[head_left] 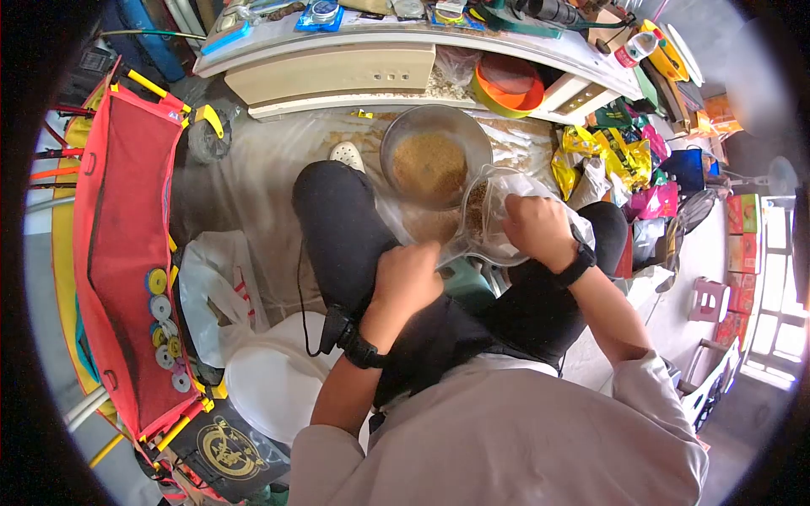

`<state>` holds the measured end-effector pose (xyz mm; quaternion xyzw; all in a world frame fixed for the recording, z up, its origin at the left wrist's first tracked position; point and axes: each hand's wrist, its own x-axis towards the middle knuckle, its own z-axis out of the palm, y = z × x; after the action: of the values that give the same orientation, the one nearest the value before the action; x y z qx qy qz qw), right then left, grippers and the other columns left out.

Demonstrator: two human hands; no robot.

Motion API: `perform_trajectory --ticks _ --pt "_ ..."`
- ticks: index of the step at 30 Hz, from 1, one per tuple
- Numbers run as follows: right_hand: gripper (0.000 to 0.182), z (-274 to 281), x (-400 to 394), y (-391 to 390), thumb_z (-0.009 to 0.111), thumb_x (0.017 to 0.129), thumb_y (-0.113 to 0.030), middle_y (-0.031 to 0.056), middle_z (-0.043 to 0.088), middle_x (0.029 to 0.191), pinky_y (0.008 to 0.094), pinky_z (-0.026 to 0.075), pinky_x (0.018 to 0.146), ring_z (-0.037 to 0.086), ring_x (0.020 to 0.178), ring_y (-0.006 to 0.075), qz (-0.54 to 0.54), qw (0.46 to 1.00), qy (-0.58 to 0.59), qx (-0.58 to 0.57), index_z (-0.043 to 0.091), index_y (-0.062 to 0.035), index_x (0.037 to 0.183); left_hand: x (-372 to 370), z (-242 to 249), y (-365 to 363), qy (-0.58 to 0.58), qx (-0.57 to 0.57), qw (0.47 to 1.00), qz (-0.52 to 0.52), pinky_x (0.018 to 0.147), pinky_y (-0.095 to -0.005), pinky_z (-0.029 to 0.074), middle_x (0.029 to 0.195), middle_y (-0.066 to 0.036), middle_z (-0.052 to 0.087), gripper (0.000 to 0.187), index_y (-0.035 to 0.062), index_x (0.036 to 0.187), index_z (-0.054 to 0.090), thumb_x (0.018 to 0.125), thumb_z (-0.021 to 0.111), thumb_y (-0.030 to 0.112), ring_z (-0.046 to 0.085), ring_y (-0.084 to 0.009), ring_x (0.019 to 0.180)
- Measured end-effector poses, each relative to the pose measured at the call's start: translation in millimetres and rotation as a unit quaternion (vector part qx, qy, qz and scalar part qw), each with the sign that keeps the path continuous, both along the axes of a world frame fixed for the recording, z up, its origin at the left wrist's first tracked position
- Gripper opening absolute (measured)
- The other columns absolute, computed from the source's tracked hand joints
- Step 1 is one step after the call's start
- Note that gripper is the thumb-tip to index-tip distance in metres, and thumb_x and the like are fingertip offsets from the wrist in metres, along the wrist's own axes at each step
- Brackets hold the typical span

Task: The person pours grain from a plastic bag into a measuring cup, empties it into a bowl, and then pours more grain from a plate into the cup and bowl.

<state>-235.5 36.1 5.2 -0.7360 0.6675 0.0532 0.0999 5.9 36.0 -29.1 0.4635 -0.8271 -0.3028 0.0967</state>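
Note:
My right hand (pixel 540 229) is closed on the gathered side of a clear plastic bag (pixel 516 184). Dark brown grains (pixel 477 209) show through the bag's left part. My left hand (pixel 409 277) is curled into a fist above my thigh, its fingertips pinching the bag's near left edge. Just beyond the bag, a wide metal basin (pixel 390 152) stands on the floor with tan crumbly powder (pixel 430 162) in it. The bag's far side overlaps the basin's near rim in this view. My fingers hide part of the bag's mouth.
A white cabinet (pixel 329 78) runs along the far side, small packets on its top. Yellow packets (pixel 620 156) lie in a heap at the right. A red mesh rack (pixel 126 253) stands at the left, a white bucket (pixel 274 388) and white plastic bag (pixel 221 291) beside me.

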Motion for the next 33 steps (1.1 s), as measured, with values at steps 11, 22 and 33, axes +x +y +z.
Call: perform_trajectory --ticks 11,22,33 --pt "0.047 52.4 -64.8 18.5 0.06 0.071 0.011 0.0032 0.058 0.081 0.0234 0.046 0.06 0.054 0.066 0.011 -0.209 0.83 -0.5 -0.129 0.043 -0.0054 0.111 -2.4 6.3 -2.8 -0.033 0.029 0.999 -0.018 0.069 -0.0496 0.05 0.075 -0.019 0.064 0.011 0.0036 0.079 0.057 0.069 0.059 0.009 0.064 -0.0392 0.076" --pt "0.046 25.9 -111.5 -19.8 0.055 0.091 -0.007 0.0097 0.056 0.121 0.0335 0.049 0.091 0.057 0.107 0.0197 -0.285 0.669 -0.67 -0.151 0.041 -0.0038 0.135 1.2 19.3 -6.7 -0.019 0.011 1.0 0.008 0.067 -0.0502 0.048 0.074 -0.019 0.063 0.009 0.003 0.074 0.055 0.067 0.059 0.008 0.062 -0.0401 0.075" --pt "0.034 -12.5 -128.0 -121.7 0.056 0.082 -0.011 0.0255 0.064 0.093 0.0486 0.049 0.072 0.063 0.084 0.0402 -0.168 0.903 -0.269 -0.29 0.047 0.0011 0.113 3.8 29.6 -33.1 -0.044 -0.018 0.999 -0.005 0.066 -0.051 0.047 0.071 -0.02 0.062 0.011 0.0032 0.074 0.055 0.065 0.06 0.008 0.062 -0.0413 0.073"
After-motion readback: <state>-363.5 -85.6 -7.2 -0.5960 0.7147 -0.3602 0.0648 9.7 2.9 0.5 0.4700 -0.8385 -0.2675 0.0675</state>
